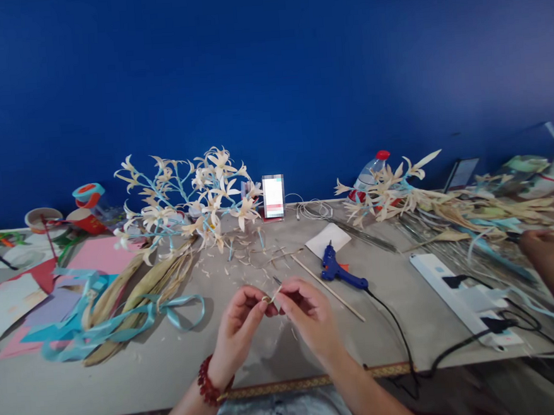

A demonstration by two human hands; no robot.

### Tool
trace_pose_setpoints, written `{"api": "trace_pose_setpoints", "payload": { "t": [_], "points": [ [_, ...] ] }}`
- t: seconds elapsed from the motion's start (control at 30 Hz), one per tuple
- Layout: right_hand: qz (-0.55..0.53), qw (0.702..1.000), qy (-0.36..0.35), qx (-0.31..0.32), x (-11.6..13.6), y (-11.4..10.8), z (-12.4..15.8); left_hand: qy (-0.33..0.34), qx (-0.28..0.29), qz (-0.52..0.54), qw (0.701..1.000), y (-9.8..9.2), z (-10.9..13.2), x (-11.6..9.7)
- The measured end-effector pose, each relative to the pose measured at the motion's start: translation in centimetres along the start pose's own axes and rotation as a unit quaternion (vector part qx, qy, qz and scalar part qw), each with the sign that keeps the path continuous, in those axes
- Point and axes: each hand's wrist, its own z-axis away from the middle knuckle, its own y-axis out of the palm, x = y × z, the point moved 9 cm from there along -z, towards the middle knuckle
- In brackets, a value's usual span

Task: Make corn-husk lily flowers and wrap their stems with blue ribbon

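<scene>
Above the near part of the table, my left hand [243, 316] and my right hand [311, 314] meet fingertip to fingertip. Both are closed in a pinch on a thin pale strip [275, 293], which runs between them. A short dark tip pokes up beside the right fingers; what it belongs to is too small to tell. Part of the strip is hidden by the fingertips. Just right of my right hand lie a thin wooden stick [333, 290] and a blue glue gun [337, 268] with its nozzle over a white sheet [321, 237].
Pale artificial flowers [212, 190] on blue stems stand at the back left. Dried husks [156, 279] and blue ribbon [124, 332] lie left. A phone [273, 197] stands at the back. Rightward are a power strip [436, 278], cords and another person's hand [548, 255].
</scene>
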Motion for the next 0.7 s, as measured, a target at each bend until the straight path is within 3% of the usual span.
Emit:
{"api": "trace_pose_setpoints", "payload": {
  "t": [0.13,0.33,0.47,0.7],
  "points": [
    [0.084,0.995,-0.026,0.043,0.8,0.6,0.0,0.0,-0.012,-0.006,1.0,-0.2,0.0,0.0],
    [0.283,0.947,-0.08,0.125,2.3,1.2,0.1,0.006,0.013,-0.038,0.999,-0.1,0.1,0.0],
    [0.342,0.919,-0.106,0.167,2.5,1.6,0.1,-0.008,0.047,-0.073,0.996,0.3,0.1,0.2],
    [0.408,0.868,-0.15,0.239,2.7,2.5,0.2,-0.019,0.041,-0.05,0.998,0.4,0.0,0.2]
  ]
}}
